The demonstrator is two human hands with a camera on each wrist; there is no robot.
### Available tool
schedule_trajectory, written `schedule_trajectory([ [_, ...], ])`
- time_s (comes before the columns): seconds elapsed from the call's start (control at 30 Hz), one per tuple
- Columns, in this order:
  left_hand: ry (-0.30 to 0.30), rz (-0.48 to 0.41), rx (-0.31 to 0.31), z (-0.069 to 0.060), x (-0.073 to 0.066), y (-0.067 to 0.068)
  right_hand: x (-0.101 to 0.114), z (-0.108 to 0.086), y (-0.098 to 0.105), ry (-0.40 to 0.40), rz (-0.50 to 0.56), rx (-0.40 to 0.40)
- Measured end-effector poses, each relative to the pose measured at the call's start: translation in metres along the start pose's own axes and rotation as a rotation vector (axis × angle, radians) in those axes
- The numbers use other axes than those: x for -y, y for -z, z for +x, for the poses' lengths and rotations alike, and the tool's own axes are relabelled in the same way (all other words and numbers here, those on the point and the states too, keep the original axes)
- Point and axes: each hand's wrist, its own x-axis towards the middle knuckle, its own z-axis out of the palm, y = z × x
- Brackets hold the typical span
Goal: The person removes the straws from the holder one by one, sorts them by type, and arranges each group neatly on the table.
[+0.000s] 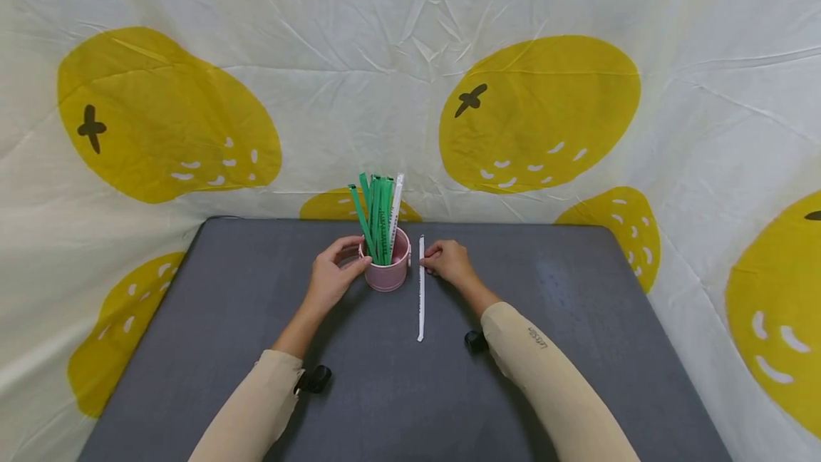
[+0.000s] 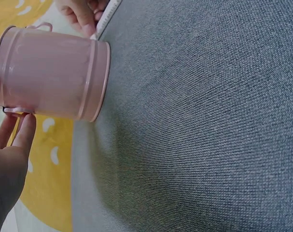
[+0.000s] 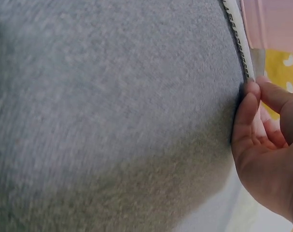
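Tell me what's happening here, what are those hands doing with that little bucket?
Someone's left hand is holding the side of a pink bucket, which stands upright on the dark table. Green strips and one white strip stick up out of it. The right hand pinches another white strip, which is outside the bucket, just to its right.

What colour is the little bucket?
The bucket is pink, clearest in the left wrist view.
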Motion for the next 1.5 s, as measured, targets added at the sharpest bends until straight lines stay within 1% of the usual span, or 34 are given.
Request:
schedule_trajectory([
  [0.13, -0.017, 0.005, 0.002, 0.0, 0.001, 0.0, 0.001, -0.001, 0.003, 0.0, 0.024, 0.027],
  [0.2, -0.015, 0.008, 0.001, 0.0, 0.002, 0.0, 0.001, -0.001, 0.003, 0.001, 0.026, 0.039],
  [0.4, -0.008, 0.008, 0.002, 0.0, -0.001, -0.001, 0.002, 0.0, 0.003, -0.001, -0.02, 0.042],
  [0.53, 0.016, -0.013, 0.016, -0.005, -0.021, -0.001, 0.003, 0.001, 0.003, 0.002, -0.057, 0.042],
  [0.63, 0.04, -0.02, 0.031, -0.008, -0.035, -0.002, 0.003, 0.001, 0.002, 0.002, -0.063, 0.036],
  [0.87, 0.039, -0.024, 0.029, -0.008, -0.036, -0.001, 0.003, 0.0, 0.004, -0.01, -0.036, 0.023],
  [1.07, 0.041, -0.016, 0.038, -0.007, -0.035, 0.0, 0.004, -0.001, 0.008, -0.014, -0.009, 0.039],
  [1.3, 0.043, -0.004, 0.041, -0.007, -0.036, -0.001, 0.002, 0.003, 0.015, 0.009, -0.018, 0.04],
  [1.5, 0.044, 0.001, 0.039, -0.007, -0.037, -0.001, 0.007, 0.008, 0.025, 0.058, -0.03, 0.043],
])
